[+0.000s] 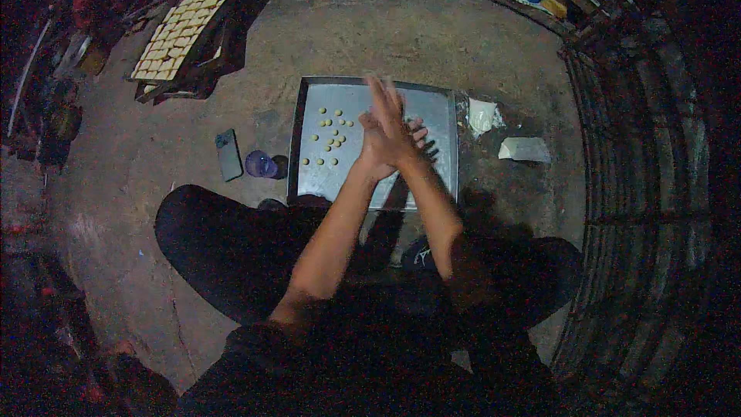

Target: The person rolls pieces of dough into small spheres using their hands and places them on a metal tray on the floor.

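My left hand (373,147) and my right hand (392,119) are pressed palm to palm above a shallow metal tray (359,185). The right hand crosses over the left, its fingers stretched forward and blurred. Fingers of the left hand show past it on the right. Whatever lies between the palms is hidden. On the left half of the tray sit several small pale balls (329,142), probably dough, loosely scattered. The hands and forearms cast a dark shadow over the tray's right side.
Left of the tray are a smartphone (228,154) and a purplish cup (261,164). To its right lie an open white packet (482,116) and a pale block-like packet (524,149). A rack of pale rectangular pieces (182,35) stands far left. Dark slats (631,185) line the right.
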The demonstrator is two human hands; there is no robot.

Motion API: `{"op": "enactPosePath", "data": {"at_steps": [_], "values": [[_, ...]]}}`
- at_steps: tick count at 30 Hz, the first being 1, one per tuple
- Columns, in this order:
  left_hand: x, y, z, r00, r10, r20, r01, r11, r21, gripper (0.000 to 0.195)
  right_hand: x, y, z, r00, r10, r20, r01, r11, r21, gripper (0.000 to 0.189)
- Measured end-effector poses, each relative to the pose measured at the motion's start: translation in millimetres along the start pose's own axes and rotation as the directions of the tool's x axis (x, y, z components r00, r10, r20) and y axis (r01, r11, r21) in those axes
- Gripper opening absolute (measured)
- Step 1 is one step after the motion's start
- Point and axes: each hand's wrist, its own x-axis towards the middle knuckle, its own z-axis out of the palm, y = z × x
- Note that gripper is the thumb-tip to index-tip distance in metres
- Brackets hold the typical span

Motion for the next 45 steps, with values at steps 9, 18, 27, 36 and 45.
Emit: {"op": "enactPosePath", "data": {"at_steps": [9,18,27,36,45], "values": [[-1.5,28.5,-62.0,0.894,0.282,0.347,-0.115,0.895,-0.431,0.076,-8.1,1.0,42.1,0.917,0.14,0.375,-0.117,0.99,-0.084,0.088],[-11.6,29.3,14.1,0.997,0.066,0.028,-0.063,0.993,-0.098,0.078,12.4,-13.6,-18.1,0.975,0.217,0.034,-0.218,0.976,0.001,0.083],[-3.7,38.0,-55.9,0.916,0.249,0.315,-0.151,0.941,-0.304,0.08,11.4,-119.7,-7.9,0.952,-0.288,0.103,0.302,0.936,-0.178,0.093],[-11.9,59.1,37.9,0.95,0.228,-0.215,-0.271,0.942,-0.199,0.079,3.1,-45.1,-19.7,0.995,0.029,0.099,-0.023,0.998,-0.066,0.083],[-17.9,32.8,8.8,0.966,0.18,0.184,-0.186,0.983,0.014,0.093,32.1,-84.7,-21.7,0.98,-0.185,-0.075,0.19,0.98,0.064,0.092]]}}
